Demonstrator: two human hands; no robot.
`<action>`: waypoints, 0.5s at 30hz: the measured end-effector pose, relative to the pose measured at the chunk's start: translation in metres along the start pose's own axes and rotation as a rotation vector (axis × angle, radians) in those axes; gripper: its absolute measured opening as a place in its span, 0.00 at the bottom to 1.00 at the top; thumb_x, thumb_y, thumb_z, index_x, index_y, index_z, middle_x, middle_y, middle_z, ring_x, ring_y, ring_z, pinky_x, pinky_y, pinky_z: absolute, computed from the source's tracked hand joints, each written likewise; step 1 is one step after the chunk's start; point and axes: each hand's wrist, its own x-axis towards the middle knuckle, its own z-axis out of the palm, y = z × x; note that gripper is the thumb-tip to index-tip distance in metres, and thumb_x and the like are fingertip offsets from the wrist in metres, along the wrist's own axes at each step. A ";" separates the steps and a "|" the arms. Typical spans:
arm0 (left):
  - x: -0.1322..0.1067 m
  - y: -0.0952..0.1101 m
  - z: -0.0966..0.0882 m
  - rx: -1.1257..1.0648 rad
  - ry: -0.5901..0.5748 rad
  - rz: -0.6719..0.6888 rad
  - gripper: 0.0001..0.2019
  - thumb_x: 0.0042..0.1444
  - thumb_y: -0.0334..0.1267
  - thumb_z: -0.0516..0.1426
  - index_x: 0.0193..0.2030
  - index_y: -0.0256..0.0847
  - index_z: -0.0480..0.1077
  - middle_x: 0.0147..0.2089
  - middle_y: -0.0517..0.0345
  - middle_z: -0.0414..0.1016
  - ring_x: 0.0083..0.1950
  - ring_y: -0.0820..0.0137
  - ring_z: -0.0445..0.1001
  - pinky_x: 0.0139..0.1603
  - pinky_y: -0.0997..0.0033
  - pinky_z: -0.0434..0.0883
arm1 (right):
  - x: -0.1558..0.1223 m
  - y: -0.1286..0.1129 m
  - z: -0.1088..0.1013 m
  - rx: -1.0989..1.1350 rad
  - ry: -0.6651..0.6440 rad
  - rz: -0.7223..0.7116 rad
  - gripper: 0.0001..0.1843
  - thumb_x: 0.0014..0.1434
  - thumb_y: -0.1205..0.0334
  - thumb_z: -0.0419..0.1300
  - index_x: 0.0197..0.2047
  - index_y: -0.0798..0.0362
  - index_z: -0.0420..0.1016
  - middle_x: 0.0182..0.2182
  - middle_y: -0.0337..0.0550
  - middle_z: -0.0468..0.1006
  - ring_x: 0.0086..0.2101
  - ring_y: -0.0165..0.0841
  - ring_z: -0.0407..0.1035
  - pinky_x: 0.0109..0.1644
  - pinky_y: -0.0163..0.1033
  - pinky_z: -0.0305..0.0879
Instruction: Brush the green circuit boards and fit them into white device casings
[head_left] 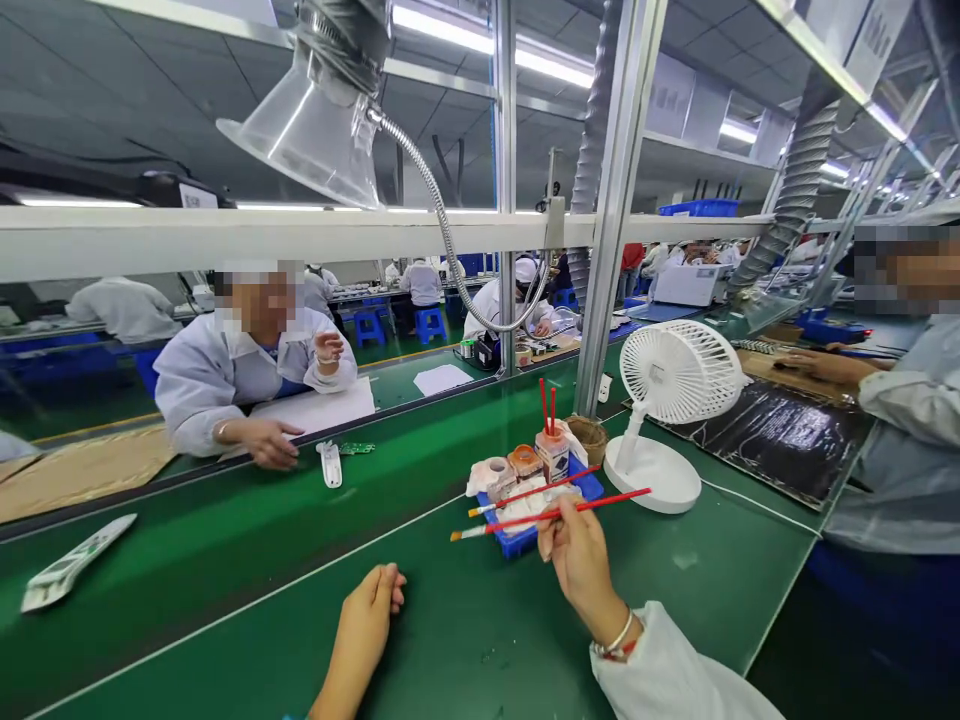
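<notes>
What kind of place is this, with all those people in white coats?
It looks like an electronics factory. Workers in white coats sit along a green assembly line bench, a green circuit board lies on it, and a clear fume extractor hood hangs above.

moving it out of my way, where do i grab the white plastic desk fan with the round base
Take the round white plastic base by its rim from the near side: it sits wide and low on the green bench mat, while the slim stem and ribbed grille head lean above and could swing.
</notes>
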 end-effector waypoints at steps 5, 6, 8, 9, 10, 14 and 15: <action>0.002 -0.007 -0.001 -0.067 0.027 0.015 0.26 0.48 0.62 0.48 0.32 0.40 0.72 0.26 0.55 0.74 0.27 0.66 0.70 0.31 0.67 0.67 | 0.045 -0.041 -0.006 -0.269 0.003 -0.270 0.16 0.60 0.47 0.49 0.30 0.50 0.59 0.19 0.32 0.70 0.15 0.25 0.62 0.21 0.32 0.60; 0.002 -0.008 -0.001 -0.079 0.026 0.011 0.26 0.49 0.61 0.48 0.34 0.40 0.72 0.27 0.55 0.74 0.27 0.66 0.69 0.30 0.68 0.67 | 0.054 -0.049 -0.004 -0.351 -0.038 -0.300 0.15 0.60 0.48 0.49 0.30 0.50 0.60 0.18 0.32 0.70 0.15 0.26 0.63 0.22 0.33 0.60; 0.002 -0.010 0.000 -0.104 0.018 0.007 0.25 0.49 0.60 0.48 0.36 0.40 0.72 0.29 0.54 0.75 0.27 0.67 0.69 0.29 0.68 0.67 | 0.070 -0.060 0.003 -0.526 -0.136 -0.347 0.14 0.60 0.51 0.51 0.29 0.51 0.63 0.15 0.33 0.68 0.17 0.29 0.64 0.24 0.34 0.61; 0.002 -0.010 0.000 -0.115 0.013 0.005 0.25 0.50 0.59 0.49 0.36 0.39 0.72 0.29 0.54 0.75 0.26 0.67 0.69 0.28 0.69 0.67 | 0.076 -0.062 0.009 -0.612 -0.188 -0.365 0.14 0.60 0.52 0.51 0.28 0.51 0.64 0.14 0.33 0.68 0.17 0.30 0.65 0.25 0.35 0.61; 0.002 -0.010 0.000 -0.125 0.008 0.005 0.25 0.50 0.59 0.49 0.36 0.39 0.72 0.29 0.54 0.75 0.26 0.67 0.69 0.28 0.69 0.67 | 0.081 -0.063 0.015 -0.695 -0.238 -0.381 0.13 0.59 0.53 0.52 0.27 0.51 0.65 0.14 0.34 0.68 0.18 0.30 0.65 0.27 0.35 0.60; 0.002 -0.008 -0.001 -0.157 -0.021 -0.012 0.23 0.50 0.58 0.50 0.36 0.40 0.73 0.29 0.55 0.74 0.27 0.68 0.70 0.30 0.69 0.68 | 0.092 -0.048 0.040 -0.959 -0.413 -0.424 0.14 0.58 0.59 0.52 0.22 0.51 0.64 0.14 0.35 0.68 0.19 0.30 0.65 0.25 0.34 0.55; 0.002 -0.008 -0.001 -0.161 -0.029 -0.021 0.23 0.50 0.57 0.50 0.36 0.39 0.73 0.29 0.55 0.74 0.27 0.68 0.70 0.30 0.69 0.68 | 0.093 -0.043 0.044 -1.008 -0.450 -0.431 0.14 0.58 0.60 0.52 0.22 0.51 0.64 0.14 0.35 0.67 0.18 0.30 0.64 0.25 0.34 0.54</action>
